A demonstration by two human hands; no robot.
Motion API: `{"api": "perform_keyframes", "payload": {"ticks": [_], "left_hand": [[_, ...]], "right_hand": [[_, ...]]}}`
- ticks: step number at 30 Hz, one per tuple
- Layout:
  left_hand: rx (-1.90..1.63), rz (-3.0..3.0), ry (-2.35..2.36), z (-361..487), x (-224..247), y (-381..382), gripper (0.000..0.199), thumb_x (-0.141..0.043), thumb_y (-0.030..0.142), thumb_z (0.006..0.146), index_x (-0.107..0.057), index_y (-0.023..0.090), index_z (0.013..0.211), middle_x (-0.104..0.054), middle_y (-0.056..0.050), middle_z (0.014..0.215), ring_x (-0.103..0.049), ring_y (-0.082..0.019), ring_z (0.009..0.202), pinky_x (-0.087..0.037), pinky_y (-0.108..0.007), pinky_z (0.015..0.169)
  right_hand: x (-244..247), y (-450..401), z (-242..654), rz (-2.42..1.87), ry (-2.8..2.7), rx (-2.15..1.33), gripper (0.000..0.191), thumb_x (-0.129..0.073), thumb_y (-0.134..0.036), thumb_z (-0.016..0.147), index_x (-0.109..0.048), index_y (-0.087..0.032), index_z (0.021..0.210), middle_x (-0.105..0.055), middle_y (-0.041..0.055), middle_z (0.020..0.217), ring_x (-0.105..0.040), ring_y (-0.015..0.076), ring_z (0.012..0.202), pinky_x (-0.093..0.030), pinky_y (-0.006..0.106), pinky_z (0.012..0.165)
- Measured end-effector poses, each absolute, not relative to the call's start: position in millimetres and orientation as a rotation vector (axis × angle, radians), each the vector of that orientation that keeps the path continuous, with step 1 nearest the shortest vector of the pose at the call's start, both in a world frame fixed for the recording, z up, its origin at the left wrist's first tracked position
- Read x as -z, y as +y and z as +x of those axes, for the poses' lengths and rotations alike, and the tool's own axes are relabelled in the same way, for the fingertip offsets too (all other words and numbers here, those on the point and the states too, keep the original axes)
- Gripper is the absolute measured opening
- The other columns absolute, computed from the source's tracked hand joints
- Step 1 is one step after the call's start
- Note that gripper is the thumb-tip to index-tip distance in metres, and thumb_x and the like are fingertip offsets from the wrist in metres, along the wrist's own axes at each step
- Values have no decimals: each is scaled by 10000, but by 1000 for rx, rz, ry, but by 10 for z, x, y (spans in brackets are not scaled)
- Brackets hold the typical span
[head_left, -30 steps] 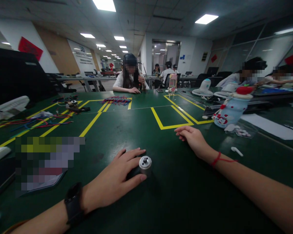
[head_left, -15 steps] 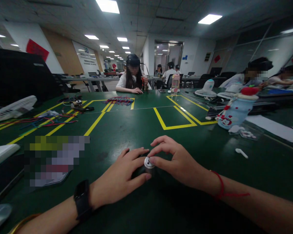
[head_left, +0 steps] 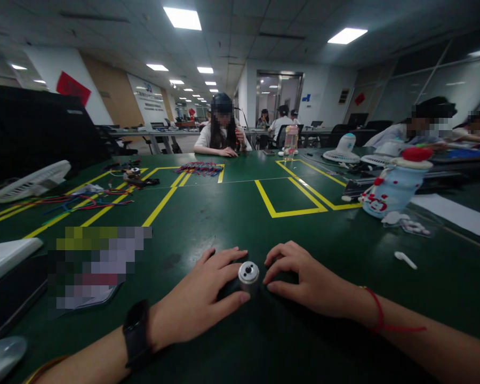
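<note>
A small silver metal cylinder (head_left: 248, 273) stands upright on the green table, with a larger centre hole and smaller holes in its top face. My left hand (head_left: 206, 290) lies around its left side, the index finger at the far side and the thumb at the near side, lightly gripping it; the other fingers are stretched out on the table. Just right of the cylinder, and apart from it, rests my right hand (head_left: 304, 274). Its fingers are curved and parted, with nothing in them.
Left lie a blurred-out flat item (head_left: 104, 266), loose wires (head_left: 88, 200) and a white fan (head_left: 32, 181). Right are a white earbud (head_left: 405, 260), a light-blue bottle (head_left: 396, 186) and paper (head_left: 456, 213). Across the table (head_left: 208, 213) sits a person (head_left: 222, 128) near a wire bundle (head_left: 200, 169).
My right hand has come off the top of the cylinder and moved to the right, leaving the top face uncovered. My left hand stays beside the cylinder. The camera view has shifted slightly.
</note>
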State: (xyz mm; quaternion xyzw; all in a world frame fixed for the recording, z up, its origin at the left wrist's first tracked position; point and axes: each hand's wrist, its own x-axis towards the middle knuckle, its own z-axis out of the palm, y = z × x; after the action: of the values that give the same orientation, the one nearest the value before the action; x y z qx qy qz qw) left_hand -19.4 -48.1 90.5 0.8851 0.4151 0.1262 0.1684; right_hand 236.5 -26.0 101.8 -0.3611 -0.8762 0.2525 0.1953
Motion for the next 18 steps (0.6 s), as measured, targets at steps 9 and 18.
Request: {"api": "perform_keyframes", "payload": {"ticks": [9,18], "left_hand": [[-386,2507,1164,-238,-938,-508,373,-538,396,936,-495,351,1304,-394,-18,1480,-344,-297,1350,-154,-590,1107],[-377,2505,1167,-135,-935,-532,368,-520,398,948,-489,351,1311,-391,-16,1480,-344,-291,1348,-153,-587,1109]], "right_hand": [[-1075,-131,2411,-1059,-2177,-888,179,-629,-316,826,-682,-219,967,-632,47,1077,-583,190,977,-463,339,832],[-1034,65,2681,-1281,-2202,-764,252,-646,-370,796,-693,-187,963,-651,51,939,-573,171,779,-452,316,688]]}}
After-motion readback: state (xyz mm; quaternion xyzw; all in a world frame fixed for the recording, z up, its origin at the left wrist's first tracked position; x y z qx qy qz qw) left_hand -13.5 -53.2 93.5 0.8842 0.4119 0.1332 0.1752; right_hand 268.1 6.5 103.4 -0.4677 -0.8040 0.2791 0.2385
